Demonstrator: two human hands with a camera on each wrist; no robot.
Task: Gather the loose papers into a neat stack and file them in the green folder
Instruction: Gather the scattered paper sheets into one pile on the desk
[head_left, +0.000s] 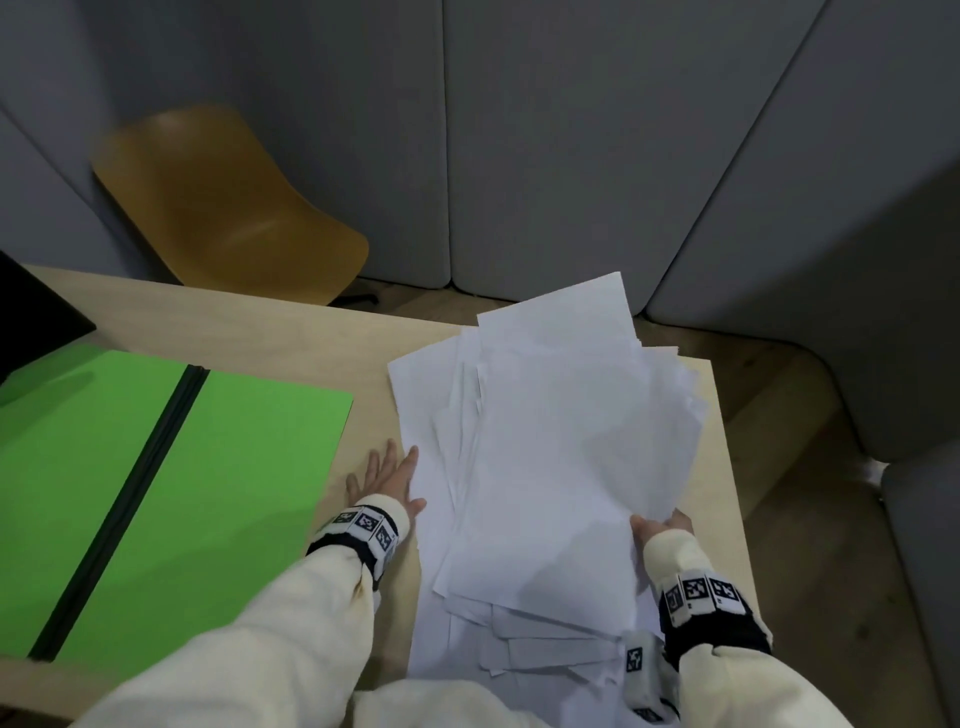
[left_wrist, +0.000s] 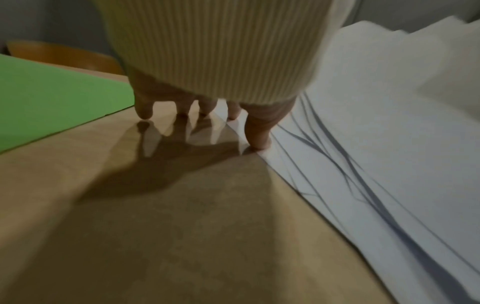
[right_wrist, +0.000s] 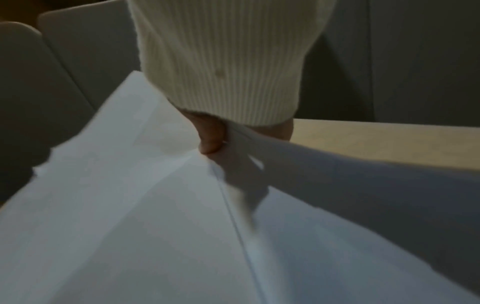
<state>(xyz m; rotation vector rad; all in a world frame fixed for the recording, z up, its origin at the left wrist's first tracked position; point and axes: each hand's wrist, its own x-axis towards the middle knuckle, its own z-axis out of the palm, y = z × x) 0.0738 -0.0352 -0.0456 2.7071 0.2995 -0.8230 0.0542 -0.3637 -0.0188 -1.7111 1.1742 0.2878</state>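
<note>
While the sheets are only half gathered: we find the step in hand to be squaring up, not filing.
Papers: the loose papers (head_left: 545, 457) lie fanned along the table's (head_left: 311, 332) right edge, one far corner poking past its far edge, several near ends over the near edge.
Right hand: our right hand (head_left: 660, 525) pinches the right side of the upper sheets, thumb on top, lifting them so they can be drawn together.
Left hand: our left hand (head_left: 387, 480) lies wide and flat on the wood, its thumb side against the pile's left edge, probably as a stop; the wrist view is blurred, so we cannot tell how firmly it presses.
Green folder: the green folder (head_left: 156, 467) lies open and flat at the table's left edge, just beside the left hand, ready to take the stack.
Beyond: an ochre chair (head_left: 223, 208) stands past the far edge.
</note>
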